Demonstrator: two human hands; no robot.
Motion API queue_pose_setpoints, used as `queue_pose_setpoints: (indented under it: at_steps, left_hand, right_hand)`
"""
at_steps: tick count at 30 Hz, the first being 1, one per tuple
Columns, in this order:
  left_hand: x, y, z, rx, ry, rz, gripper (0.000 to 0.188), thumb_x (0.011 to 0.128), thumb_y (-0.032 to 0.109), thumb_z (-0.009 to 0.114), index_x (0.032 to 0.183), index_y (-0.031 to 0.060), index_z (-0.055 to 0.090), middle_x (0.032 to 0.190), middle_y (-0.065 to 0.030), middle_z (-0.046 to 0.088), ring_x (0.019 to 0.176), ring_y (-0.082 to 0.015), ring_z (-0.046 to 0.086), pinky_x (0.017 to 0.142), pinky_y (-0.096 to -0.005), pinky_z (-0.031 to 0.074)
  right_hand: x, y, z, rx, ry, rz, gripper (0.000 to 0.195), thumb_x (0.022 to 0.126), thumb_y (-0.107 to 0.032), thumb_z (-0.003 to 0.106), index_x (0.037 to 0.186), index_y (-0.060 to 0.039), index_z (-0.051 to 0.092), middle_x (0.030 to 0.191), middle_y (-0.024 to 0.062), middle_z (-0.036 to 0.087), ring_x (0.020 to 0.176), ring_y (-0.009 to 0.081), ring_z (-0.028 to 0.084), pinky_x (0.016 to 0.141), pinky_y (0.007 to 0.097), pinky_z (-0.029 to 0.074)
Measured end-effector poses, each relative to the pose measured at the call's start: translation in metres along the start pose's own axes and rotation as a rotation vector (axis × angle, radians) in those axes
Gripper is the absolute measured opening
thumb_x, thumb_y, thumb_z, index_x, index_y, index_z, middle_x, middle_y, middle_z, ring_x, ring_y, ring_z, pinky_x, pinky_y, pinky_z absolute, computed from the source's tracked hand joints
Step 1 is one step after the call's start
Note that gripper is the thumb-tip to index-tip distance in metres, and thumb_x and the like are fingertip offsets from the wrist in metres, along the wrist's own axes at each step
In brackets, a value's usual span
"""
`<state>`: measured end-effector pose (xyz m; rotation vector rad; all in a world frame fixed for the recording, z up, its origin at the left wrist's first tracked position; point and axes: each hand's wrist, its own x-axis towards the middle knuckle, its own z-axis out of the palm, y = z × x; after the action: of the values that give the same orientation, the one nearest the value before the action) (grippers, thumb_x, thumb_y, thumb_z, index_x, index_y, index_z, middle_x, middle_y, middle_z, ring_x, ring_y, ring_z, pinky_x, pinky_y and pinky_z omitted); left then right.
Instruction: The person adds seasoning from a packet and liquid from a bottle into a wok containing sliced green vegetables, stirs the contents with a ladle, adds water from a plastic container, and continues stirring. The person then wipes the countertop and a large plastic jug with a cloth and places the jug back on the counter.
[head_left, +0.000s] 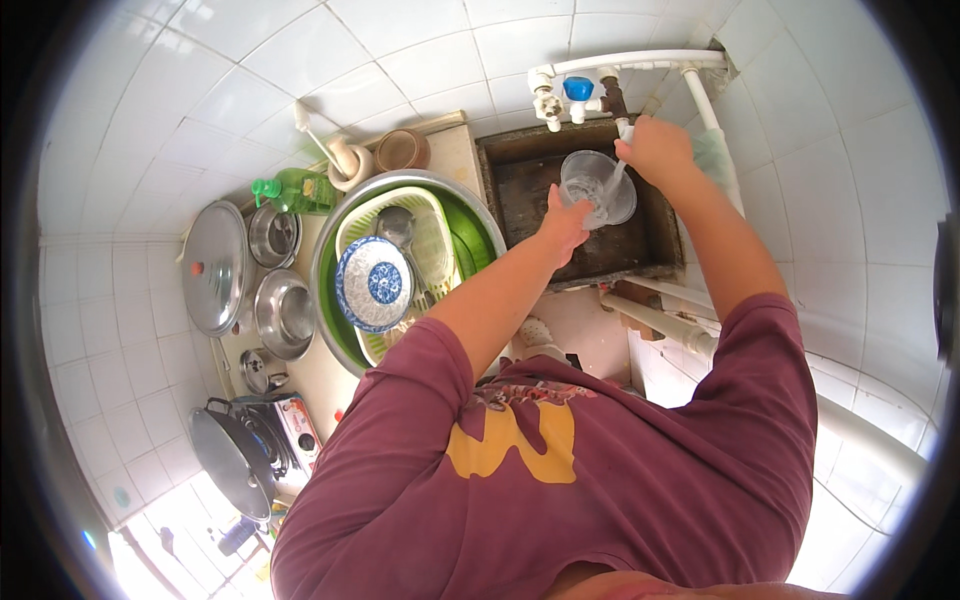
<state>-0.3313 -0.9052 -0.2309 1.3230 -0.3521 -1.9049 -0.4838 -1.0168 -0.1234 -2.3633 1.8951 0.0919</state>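
Observation:
Over the dark rectangular sink, my left hand grips the rim of a clear plastic bowl. Water runs from the spout into the bowl, where it foams and splashes. My right hand is closed around the white end of the tap, just above the bowl's right side. Left of the sink stands a large metal basin. It holds a green basin and a green and white plastic basket, with a blue-patterned plate and a metal ladle in it.
White pipes and a blue valve handle are mounted above the sink. On the counter's left are a green soap bottle, a stone mortar, steel bowls, a large lid and a wok on a stove.

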Motion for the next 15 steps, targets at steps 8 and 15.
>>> queue_pose_setpoints:
  at_steps: [8, 15]
  left_hand:
    - [-0.058, 0.004, -0.046, -0.084, 0.002, 0.103, 0.081, 0.091, 0.019, 0.057, 0.154, 0.0228, 0.006, 0.147, -0.0077, 0.034, 0.129, -0.0267, 0.043, 0.108, -0.0506, 0.034]
    - [-0.203, 0.009, -0.112, -0.147, 0.039, 0.383, 0.079, 0.092, 0.025, 0.059, 0.154, 0.0225, 0.010, 0.146, -0.0151, 0.034, 0.125, -0.0272, 0.047, 0.103, -0.0496, 0.038]
  right_hand:
    - [0.012, -0.007, -0.003, 0.041, -0.173, 0.116, 0.054, 0.087, -0.052, 0.058, 0.105, -0.0025, 0.070, 0.106, 0.0198, 0.069, 0.102, 0.0358, 0.065, 0.087, 0.0458, 0.050]
    - [0.030, 0.020, 0.036, 0.162, 0.003, 0.132, 0.071, 0.085, -0.063, 0.055, 0.106, 0.0034, 0.068, 0.108, 0.0253, 0.067, 0.108, 0.0425, 0.060, 0.092, 0.0480, 0.046]
